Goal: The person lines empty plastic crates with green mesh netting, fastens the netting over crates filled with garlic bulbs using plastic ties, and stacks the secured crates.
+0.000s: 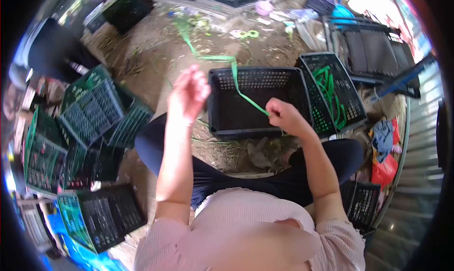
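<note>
Strap (234,70), bright grn, thin, flat, w/ bends, in R hand (286,116)

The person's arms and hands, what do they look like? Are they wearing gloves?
No gloves: the left hand and the right hand are bare, and so are the forearms. Short, pale pink, ribbed fabric sleeves end above the elbows. The left hand looks blurry.

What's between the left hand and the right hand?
In the head view, an open black crate shows between the left hand and right hand, with a green strap slanting across it into the right hand.
</note>
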A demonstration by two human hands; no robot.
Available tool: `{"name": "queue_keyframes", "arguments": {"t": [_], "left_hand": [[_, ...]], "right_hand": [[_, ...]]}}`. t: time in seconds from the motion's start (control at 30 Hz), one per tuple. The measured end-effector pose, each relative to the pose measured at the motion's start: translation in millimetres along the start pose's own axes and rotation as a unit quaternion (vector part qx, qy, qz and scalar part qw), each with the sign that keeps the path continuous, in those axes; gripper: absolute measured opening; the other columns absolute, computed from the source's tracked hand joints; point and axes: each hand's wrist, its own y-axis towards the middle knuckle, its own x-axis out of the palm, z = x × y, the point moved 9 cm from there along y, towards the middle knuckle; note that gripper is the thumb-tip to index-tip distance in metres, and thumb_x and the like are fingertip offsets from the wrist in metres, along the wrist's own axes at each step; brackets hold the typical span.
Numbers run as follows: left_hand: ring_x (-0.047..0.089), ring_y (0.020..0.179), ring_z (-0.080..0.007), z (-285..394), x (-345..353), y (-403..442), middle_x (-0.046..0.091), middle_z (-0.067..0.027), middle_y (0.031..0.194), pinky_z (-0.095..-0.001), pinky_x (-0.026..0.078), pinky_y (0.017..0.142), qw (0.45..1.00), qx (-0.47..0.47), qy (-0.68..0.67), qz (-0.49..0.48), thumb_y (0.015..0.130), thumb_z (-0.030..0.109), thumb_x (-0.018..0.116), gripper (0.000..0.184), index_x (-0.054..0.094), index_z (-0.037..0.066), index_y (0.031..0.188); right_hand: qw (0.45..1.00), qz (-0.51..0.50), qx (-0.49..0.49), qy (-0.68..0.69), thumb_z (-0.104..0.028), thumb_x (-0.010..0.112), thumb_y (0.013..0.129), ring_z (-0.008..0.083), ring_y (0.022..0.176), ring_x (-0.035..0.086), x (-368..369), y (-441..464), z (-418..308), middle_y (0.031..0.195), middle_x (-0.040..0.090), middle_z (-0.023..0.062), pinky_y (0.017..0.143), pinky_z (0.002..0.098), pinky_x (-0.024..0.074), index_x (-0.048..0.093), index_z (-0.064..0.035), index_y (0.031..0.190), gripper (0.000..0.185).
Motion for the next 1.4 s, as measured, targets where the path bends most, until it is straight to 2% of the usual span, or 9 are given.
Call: {"name": "queue_keyframes", "arguments": {"t": [0.27,0.4,0.47,0.6,0.73,0.83,0.93,1.2,1.4], "left_hand": [[0.05,0.067,-0.0078,-79.5,-70.1,3.4,0.057,-0.0031,0.082,-0.0211,0.04,0.058,0.899,-0.111,0.409,0.109,0.082,0.017,0.052,0.015,0.055,0.005,0.091],[0.054,0.078,-0.0186,-189.0,-118.2,6.4,0.058,-0.0076,0.088,-0.0293,0.043,0.068,0.743,-0.153,0.652,-0.001,0.075,0.023,0.06,0.031,0.055,0.003,0.099],[0.052,0.086,-0.0283,-228.7,-87.5,7.8,0.056,-0.0125,0.094,-0.0366,0.041,0.076,0.566,-0.062,0.808,-0.149,0.071,0.027,0.062,0.039,0.053,0.003,0.101],[0.049,0.091,-0.0299,-288.5,-99.1,-5.2,0.054,-0.0116,0.096,-0.0386,0.038,0.08,0.478,-0.182,0.831,-0.219,0.068,0.024,0.063,0.039,0.053,0.008,0.102],[0.049,0.092,-0.0292,-293.8,-116.1,2.6,0.054,-0.0105,0.096,-0.0383,0.038,0.08,0.479,-0.219,0.827,-0.197,0.064,0.015,0.061,0.036,0.054,0.008,0.099],[0.048,0.094,-0.0288,-292.9,-112.8,8.5,0.053,-0.0108,0.098,-0.0371,0.038,0.083,0.498,-0.253,0.81,-0.18,0.064,0.017,0.065,0.038,0.054,0.008,0.1],[0.047,0.095,-0.0287,-293.4,-114.9,16.9,0.052,-0.0105,0.098,-0.0359,0.039,0.083,0.518,-0.305,0.785,-0.151,0.066,0.02,0.066,0.039,0.055,0.008,0.1],[0.052,0.091,-0.0265,-280.9,-33.0,74.9,0.055,-0.0112,0.095,-0.0311,0.041,0.08,0.638,-0.213,0.723,-0.16,0.074,0.014,0.059,0.023,0.056,0.003,0.093],[0.054,0.083,-0.0139,-265.6,101.3,117.1,0.057,-0.0073,0.091,-0.0247,0.04,0.075,0.794,-0.086,0.57,-0.193,0.082,0.008,0.048,0.016,0.057,-0.001,0.092]], "right_hand": [[0.826,0.457,0.052,-0.324,-0.012,0.054,0.074,0.0145,0.06,0.049,-332.3,-178.5,52.7,0.065,0.051,0.0077,0.057,0.0282,0.0402,0.05,-0.0034,0.082,0.013],[0.636,0.441,0.384,-0.504,-0.017,0.053,0.075,0.0311,0.078,0.056,-412.0,-359.3,146.9,0.082,0.057,0.0176,0.069,0.0395,0.0436,0.053,-0.0028,0.091,0.022],[0.611,0.339,0.448,-0.558,-0.017,0.053,0.073,0.0328,0.084,0.054,-392.6,-370.7,179.8,0.086,0.056,0.0202,0.075,0.0406,0.0422,0.052,-0.0013,0.094,0.026],[0.722,0.327,0.375,-0.48,-0.012,0.052,0.069,0.0331,0.093,0.051,-369.5,-276.1,246.6,0.095,0.055,0.0215,0.083,0.0387,0.0396,0.05,-0.001,0.104,0.036],[0.859,0.161,0.347,-0.341,-0.012,0.054,0.068,0.0318,0.086,0.055,-326.2,-144.1,393.7,0.09,0.058,0.0177,0.077,0.0383,0.0432,0.061,-0.0033,0.088,0.023],[0.766,-0.116,0.519,-0.36,-0.001,0.056,0.057,0.031,0.09,0.056,-286.8,-119.9,505.5,0.092,0.058,0.0204,0.077,0.0375,0.0452,0.063,0.0015,0.08,0.024],[0.761,-0.13,0.545,-0.327,-0.001,0.056,0.061,0.0296,0.115,0.039,-263.5,-138.8,572.5,0.118,0.045,0.0217,0.092,0.0364,0.0359,0.06,0.0003,0.097,0.037],[0.873,0.461,0.158,-0.011,-0.003,0.054,0.075,0.0089,0.075,0.053,-391.1,-106.1,361.9,0.077,0.056,0.001,0.067,0.0209,0.0416,0.055,-0.0026,0.083,0.008],[0.908,0.402,-0.086,-0.077,0.002,0.057,0.075,0.0039,0.065,0.043,-376.2,-56.6,114.3,0.072,0.042,-0.0053,0.063,0.0164,0.0378,0.047,-0.0075,0.085,0.018]]}}
